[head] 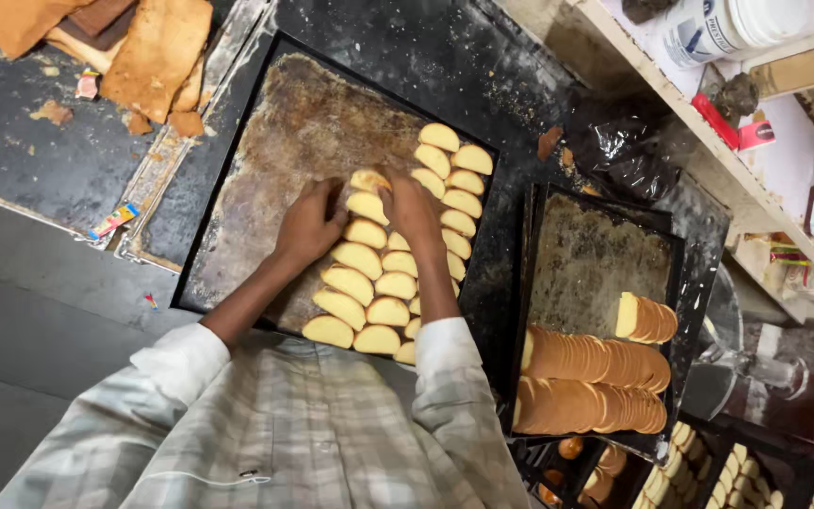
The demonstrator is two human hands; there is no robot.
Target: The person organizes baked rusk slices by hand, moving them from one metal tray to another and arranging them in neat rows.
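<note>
Head view. A large black, stained rectangular baking tray (275, 160) is seen lying askew on the dark, flour-streaked counter (445, 57). Pale yellow oval rusk slices (369, 283) are laid on it in overlapping rows, filling the side toward 3 o'clock; the side toward 9 o'clock is bare metal. The overlap looks meant to pack many slices in while each cut face stays up.

The left hand (308, 226) is pressed flat-fingered against the 9 o'clock edge of the newest row, apparently bracing the slices so that they do not slide. The right hand (412, 209) is set at the 12 o'clock end of that row, fingertips pinched on one pale slice at the top (367, 179). The left grip is open, resting on slices; the right grip is closed on that slice.

At 3 o'clock of the large tray a smaller black tray (595, 254) is seen, its upper half bare. Browned slices stacked on edge in long rolls (591, 377) lie along its 6 o'clock side, probably kept upright to save room. Torn brown cardboard pieces (157, 52) lie at 11 o'clock. A white plastic tub (737, 24) stands on a shelf at 1 o'clock.
</note>
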